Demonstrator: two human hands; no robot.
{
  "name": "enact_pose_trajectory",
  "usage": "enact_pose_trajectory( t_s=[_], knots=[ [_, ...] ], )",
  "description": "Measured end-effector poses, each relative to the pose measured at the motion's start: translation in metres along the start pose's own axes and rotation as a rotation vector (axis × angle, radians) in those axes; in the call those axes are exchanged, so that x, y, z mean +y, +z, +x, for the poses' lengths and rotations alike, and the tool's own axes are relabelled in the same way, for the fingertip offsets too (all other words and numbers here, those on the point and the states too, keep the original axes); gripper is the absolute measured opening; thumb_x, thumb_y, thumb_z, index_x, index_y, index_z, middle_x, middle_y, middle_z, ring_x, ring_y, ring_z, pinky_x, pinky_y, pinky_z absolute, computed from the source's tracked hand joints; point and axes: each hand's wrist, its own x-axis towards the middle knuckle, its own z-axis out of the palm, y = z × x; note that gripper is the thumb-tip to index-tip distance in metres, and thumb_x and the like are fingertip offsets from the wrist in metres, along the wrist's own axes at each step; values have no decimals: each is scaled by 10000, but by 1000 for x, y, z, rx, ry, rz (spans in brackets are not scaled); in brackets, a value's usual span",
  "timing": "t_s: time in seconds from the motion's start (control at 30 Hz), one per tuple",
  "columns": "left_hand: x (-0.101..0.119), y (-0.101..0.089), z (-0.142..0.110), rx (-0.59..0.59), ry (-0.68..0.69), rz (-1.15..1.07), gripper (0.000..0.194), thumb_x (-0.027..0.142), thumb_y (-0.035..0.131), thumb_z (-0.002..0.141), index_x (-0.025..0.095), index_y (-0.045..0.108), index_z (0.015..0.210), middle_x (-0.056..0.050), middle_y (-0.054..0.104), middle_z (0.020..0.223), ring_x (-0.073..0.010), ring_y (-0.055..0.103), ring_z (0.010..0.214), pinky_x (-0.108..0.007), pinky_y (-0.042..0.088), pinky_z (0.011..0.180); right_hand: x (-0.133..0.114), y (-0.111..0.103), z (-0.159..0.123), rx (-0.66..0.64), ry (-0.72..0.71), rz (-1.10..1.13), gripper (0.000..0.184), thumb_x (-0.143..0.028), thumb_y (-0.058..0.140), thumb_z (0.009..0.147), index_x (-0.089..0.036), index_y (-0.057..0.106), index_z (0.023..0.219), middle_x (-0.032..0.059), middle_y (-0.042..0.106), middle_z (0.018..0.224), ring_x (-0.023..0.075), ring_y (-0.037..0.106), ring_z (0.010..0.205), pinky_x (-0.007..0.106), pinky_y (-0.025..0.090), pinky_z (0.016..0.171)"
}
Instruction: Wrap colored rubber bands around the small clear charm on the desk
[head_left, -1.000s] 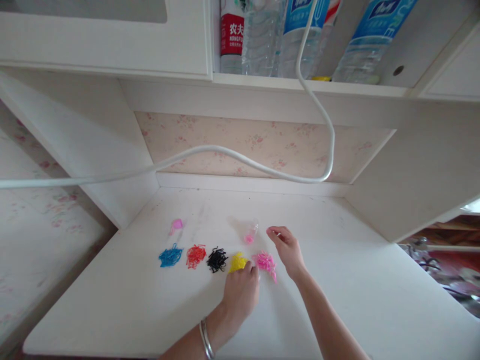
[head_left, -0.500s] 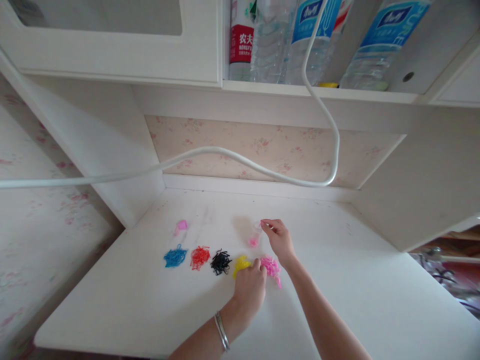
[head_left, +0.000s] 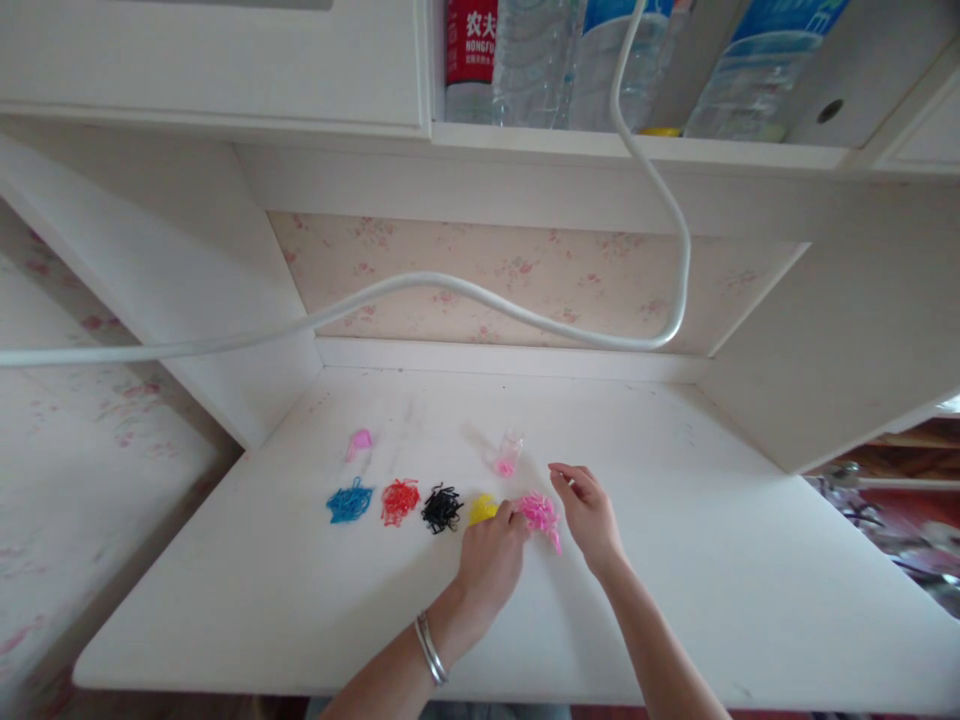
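Observation:
A row of small rubber band piles lies on the white desk: blue [head_left: 349, 501], red [head_left: 400, 501], black [head_left: 442, 508], yellow [head_left: 484, 508] and pink [head_left: 538, 513]. My left hand [head_left: 491, 555] is closed at the left edge of the pink pile, partly covering the yellow one. Whatever its fingertips pinch is hidden. Just right of the pink pile, my right hand [head_left: 589, 510] hovers with thumb and forefinger slightly apart and nothing visible between them. Behind the piles stands a small clear container [head_left: 511, 447] with pink bands at its bottom.
A small pink plastic piece [head_left: 360, 440] lies at the back left of the desk [head_left: 675, 600]. A white cable [head_left: 450, 285] hangs across the view. Overhead, a shelf [head_left: 637, 148] holds several plastic bottles [head_left: 529, 70]. Side panels bound the desk.
My right hand has moved away from the clear container, rightward and toward me. My left hand stays at the pink pile. The view has tilted slightly downward.

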Motion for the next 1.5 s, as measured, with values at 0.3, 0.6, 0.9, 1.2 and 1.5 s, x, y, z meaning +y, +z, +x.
enact_pose_trajectory(
  t_s=[0.3, 0.6, 0.9, 1.2, 1.5],
  knots=[
    [0, -1, 4, 8, -24, -35, 252, 274, 322, 967, 233, 563, 1024, -34, 656, 971, -156, 646, 843, -246, 480, 660, 51, -16, -84, -31, 42, -353, 373, -494, 462, 855, -224, 651, 1030, 38, 590, 940, 101, 507, 559, 247, 443, 581],
    [3, 0, 6, -9, 30, -51, 333, 145, 339, 933, 277, 544, 1159, -17, 620, 1146, -124, 616, 971, -218, 482, 782, 48, -10, -86, -80, -71, -559, 376, -423, 360, 909, -255, 673, 1033, 56, 610, 995, 148, 606, 741, 254, 455, 690],
    [3, -4, 5, -14, 39, -109, 326, 187, 332, 948, 278, 562, 1160, -18, 632, 1128, -128, 610, 979, -220, 472, 810, 48, -9, -87, -61, 0, -521, 430, -480, 351, 901, -210, 678, 970, 83, 616, 1001, 173, 611, 759, 268, 452, 690],
    [1, -6, 5, -52, 48, -98, 319, 110, 359, 911, 266, 590, 1067, -11, 614, 1112, -120, 614, 941, -207, 459, 749, 45, -10, -87, -33, 14, -464, 486, -527, 313, 910, -202, 669, 969, 93, 613, 999, 160, 591, 698, 277, 443, 687],
    [-1, -2, 5, -61, 52, -155, 199, 248, 415, 935, 250, 604, 998, -7, 608, 1083, -120, 609, 920, -220, 450, 764, 43, -10, -87, -57, 37, -468, 469, -521, 327, 913, -202, 663, 985, 80, 601, 1025, 124, 577, 626, 273, 436, 683]
  ],
)
